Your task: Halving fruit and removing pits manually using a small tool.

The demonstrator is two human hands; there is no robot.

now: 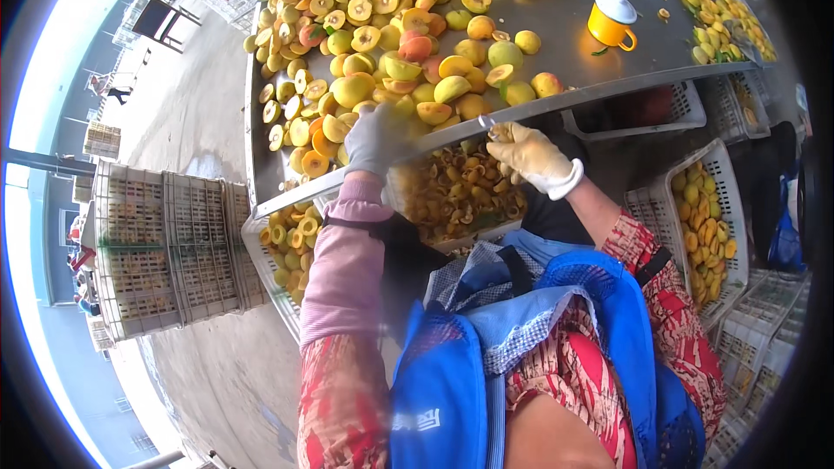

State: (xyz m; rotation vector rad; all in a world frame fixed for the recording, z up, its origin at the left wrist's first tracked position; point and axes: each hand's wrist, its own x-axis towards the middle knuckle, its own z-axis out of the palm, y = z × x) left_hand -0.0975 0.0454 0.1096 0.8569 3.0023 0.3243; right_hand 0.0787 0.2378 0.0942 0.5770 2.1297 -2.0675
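Note:
My left hand (374,142), in a grey glove, is over the table's near edge, against the heap of yellow peaches (352,88). Its fingers are blurred, so whether it holds a fruit does not show. My right hand (534,155), in a stained whitish glove, hovers just in front of the metal rim. Its fingers are closed around a small metal hand tool (486,121), whose looped tip points up. Many peaches on the metal table (567,32) are halved, some with the stone showing. Below the rim, between my hands, sits a crate of peach pieces or peelings (466,192).
A yellow mug (611,19) with a white lid stands on the table at right. Crates of peach halves stand low at left (287,244) and right (700,228). Stacked plastic crates (169,247) rise from the concrete floor at left. More peaches (717,13) lie at the far right.

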